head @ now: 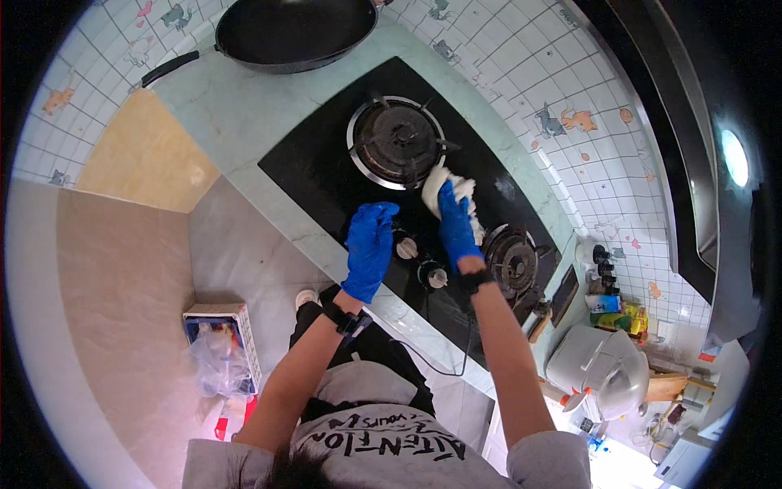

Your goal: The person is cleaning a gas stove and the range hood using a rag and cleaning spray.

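My right hand, in a blue rubber glove, presses a white cloth onto the black glass gas hob. The cloth lies between the far burner and the near burner, its tip close to the far burner's metal ring. My left hand, gloved in blue too, hovers over the hob's front edge with its fingers curled; no object shows in it. Just right of it are two control knobs, one upper and one lower.
A black frying pan stands on the pale green countertop at the back. Right of the hob are a white lidded container and several bottles. A range hood overhangs on the right. A basket with plastic bags sits on the floor.
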A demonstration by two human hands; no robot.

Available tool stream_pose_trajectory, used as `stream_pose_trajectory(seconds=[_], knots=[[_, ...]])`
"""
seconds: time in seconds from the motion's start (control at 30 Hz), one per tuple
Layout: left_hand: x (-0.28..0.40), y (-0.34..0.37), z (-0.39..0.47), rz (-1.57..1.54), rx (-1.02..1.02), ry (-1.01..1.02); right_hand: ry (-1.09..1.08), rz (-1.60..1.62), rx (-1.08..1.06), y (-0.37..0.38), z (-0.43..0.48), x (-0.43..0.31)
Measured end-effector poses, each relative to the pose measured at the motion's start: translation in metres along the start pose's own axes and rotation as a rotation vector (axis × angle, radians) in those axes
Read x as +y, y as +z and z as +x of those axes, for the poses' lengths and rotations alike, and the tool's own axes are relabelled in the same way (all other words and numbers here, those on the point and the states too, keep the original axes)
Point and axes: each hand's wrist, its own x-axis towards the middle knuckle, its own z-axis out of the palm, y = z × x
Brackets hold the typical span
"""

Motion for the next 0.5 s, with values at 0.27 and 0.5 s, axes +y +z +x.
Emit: stream_pose_trajectory(seconds=[0.27, 0.5], knots=[[0.034, 0.000, 0.014, -0.010, -0.108, 0.008, 0.049, 0.920, -0.122, -0.051, -0.057, 0.030], [0.058, -0.005, 0.020, -0.226, -0.614, -0.135, 0.062, 1.252, 0.161, -0.096, -0.135, -0.002]])
